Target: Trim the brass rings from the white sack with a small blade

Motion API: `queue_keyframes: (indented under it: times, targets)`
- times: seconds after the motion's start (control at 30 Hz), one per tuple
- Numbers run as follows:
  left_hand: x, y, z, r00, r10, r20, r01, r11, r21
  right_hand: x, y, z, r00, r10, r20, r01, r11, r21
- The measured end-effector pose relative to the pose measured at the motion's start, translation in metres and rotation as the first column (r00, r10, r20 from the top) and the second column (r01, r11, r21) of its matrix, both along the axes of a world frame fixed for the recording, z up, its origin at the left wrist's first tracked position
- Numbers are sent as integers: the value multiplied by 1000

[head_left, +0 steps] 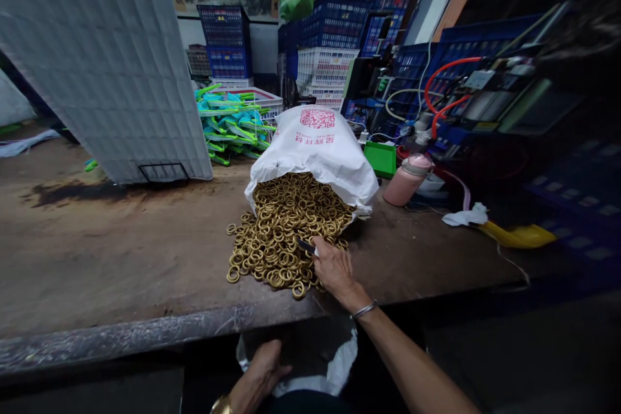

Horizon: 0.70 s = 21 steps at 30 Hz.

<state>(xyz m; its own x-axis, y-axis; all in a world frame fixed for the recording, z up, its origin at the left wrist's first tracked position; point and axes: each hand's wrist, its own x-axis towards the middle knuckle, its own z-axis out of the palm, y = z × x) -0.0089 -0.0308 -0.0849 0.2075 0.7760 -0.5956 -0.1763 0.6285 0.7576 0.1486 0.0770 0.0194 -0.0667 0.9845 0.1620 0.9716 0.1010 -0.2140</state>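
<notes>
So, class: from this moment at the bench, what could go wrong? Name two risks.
Loose brass rings lie near the bench edge; swept by the right hand, some could miss the white bag by the left hand below and scatter. The open sack lies on its side, so more rings may slide out.

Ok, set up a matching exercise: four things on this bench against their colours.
Things:
1. rings
2. sack
3. bottle
4. small box

Colours:
A. pink
B. white
C. green
D. brass-gold

Pairs: 1-D, 2-B, 3-A, 4-C
</notes>
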Motion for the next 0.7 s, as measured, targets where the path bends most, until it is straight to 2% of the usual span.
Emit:
queue_keyframes:
  times: [0.07, 0.13, 0.17, 0.23, 0.27, 0.33, 0.4, 0.5, 0.6, 0.7]
  targets:
    - [0, -3, 8, 1000, 0, -31, -1, 999, -33, 0, 1, -1, 1000, -6, -7, 6, 1000, -1]
    - [4, -6, 24, 999, -37, -21, 35, 997, -62, 2, 2, -4, 999, 4, -35, -3, 1000, 11]
    - [6, -7, 35, 994, -112, 11, 112, 993, -25, 4, 2, -5, 998, 9, -56, -8, 1000, 18]
    - [11, -6, 58, 956, -284, 74, 268, 948, 172, 8, 0, -8, 992, 21, -128, -17, 999, 33]
    - [13, -3, 70, 950, -305, 67, 280, 928, 246, 10, -2, -10, 983, 29, -183, -22, 999, 41]
    - [15, 5, 87, 961, -274, 35, 252, 922, 293, 13, -8, -12, 944, 55, -325, -40, 998, 52]
    - [15, 17, 96, 979, -204, -13, 200, 944, 262, 15, -17, -13, 877, 78, -473, -63, 997, 48]
    - [15, 29, 94, 984, -155, -92, 172, 957, 233, 17, -31, -13, 764, 56, -643, -81, 997, -10]
    - [15, 24, 80, 956, -259, -140, 285, 935, 212, 19, -43, -14, 665, -21, -746, -94, 989, -111]
    - [15, 11, 57, 908, -350, -232, 406, 872, 273, 21, -51, -18, 586, -79, -806, -121, 975, -184]
